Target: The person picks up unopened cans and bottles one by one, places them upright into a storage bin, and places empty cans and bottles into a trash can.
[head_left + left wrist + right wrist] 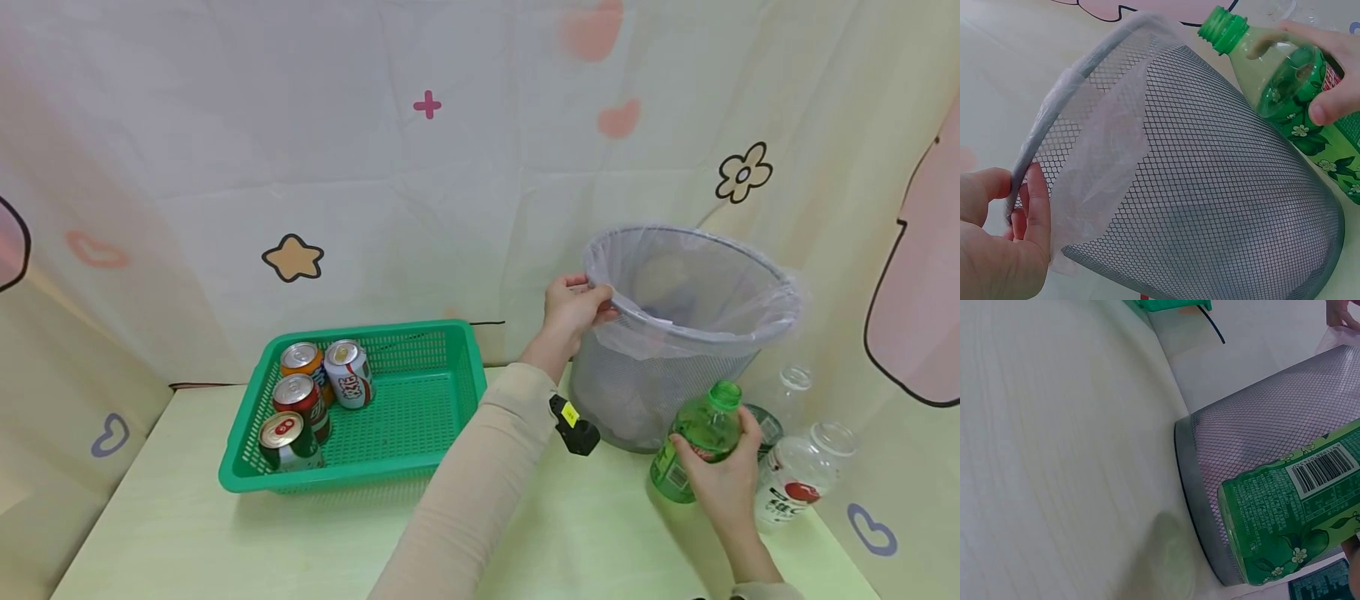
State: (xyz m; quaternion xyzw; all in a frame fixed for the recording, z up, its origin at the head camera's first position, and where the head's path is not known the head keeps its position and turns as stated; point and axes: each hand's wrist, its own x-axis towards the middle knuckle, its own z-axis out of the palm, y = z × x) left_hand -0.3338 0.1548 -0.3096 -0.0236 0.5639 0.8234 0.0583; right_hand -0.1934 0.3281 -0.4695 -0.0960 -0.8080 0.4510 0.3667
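My left hand (pixel 573 315) holds the rim of a grey mesh waste bin (pixel 626 387) lined with a clear plastic bag. The left wrist view shows the thumb outside and fingers hooked round the rim of the bin (pixel 1222 169), beside a loose flap of the liner (pixel 1100 162). My right hand (pixel 726 482) grips a green plastic bottle (pixel 701 427) round its labelled middle, in front of the bin's right side. The bottle (pixel 1291 519) is tilted, its barcode and base showing in the right wrist view, with a shadow on the table below.
Right of the bottle stand clear plastic bottles, one with a white and red label (pixel 791 483), another farther back (pixel 791 392). A green plastic basket (pixel 345 477) at the left holds several drink cans (pixel 348 379). A printed curtain (pixel 360 167) hangs behind the table (pixel 585 533).
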